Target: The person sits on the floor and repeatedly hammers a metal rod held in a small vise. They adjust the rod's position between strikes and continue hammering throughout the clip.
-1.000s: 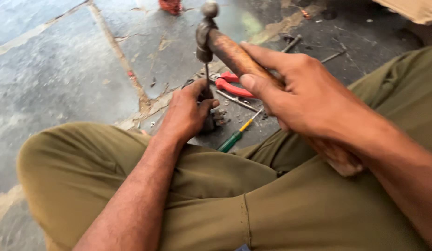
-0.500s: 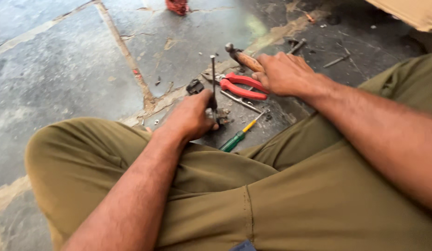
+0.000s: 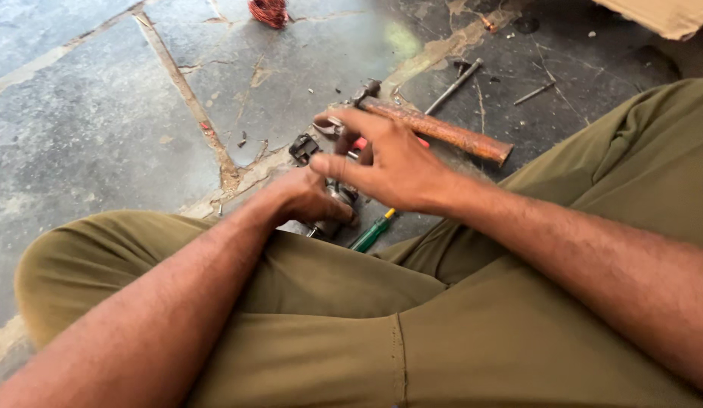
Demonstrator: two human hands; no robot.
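the left hand (image 3: 310, 198) is down low by the knee, fingers curled tight around a small dark metal part (image 3: 332, 215) that sits on the stone floor (image 3: 102, 136). the right hand (image 3: 389, 162) hangs just above it, fingers spread and loose, gripping nothing that can be seen, though its palm hides what lies right beneath. that hand blocks most of the view of the metal part, so its shape cannot be made out.

just beside the part, poking out from under the right wrist, lies a green-handled screwdriver (image 3: 373, 233) with a yellow band near its tip end. behind the right hand's fingers a hammer (image 3: 435, 128) lies flat on the floor, its rusty brown handle running off to the right, its head near the fingertips. a sliver of red pliers handle (image 3: 360, 143) shows between the fingers. a small black piece (image 3: 302, 147) sits on the floor a little to the left of the fingers. farther back a thin metal rod (image 3: 453, 85) and a nail (image 3: 534, 93) lie apart on the dark patch of floor, and a coil of copper wire (image 3: 270, 11) rests at the top edge. the person's olive trousers (image 3: 351, 317) fill the foreground, legs folded either side of the work.
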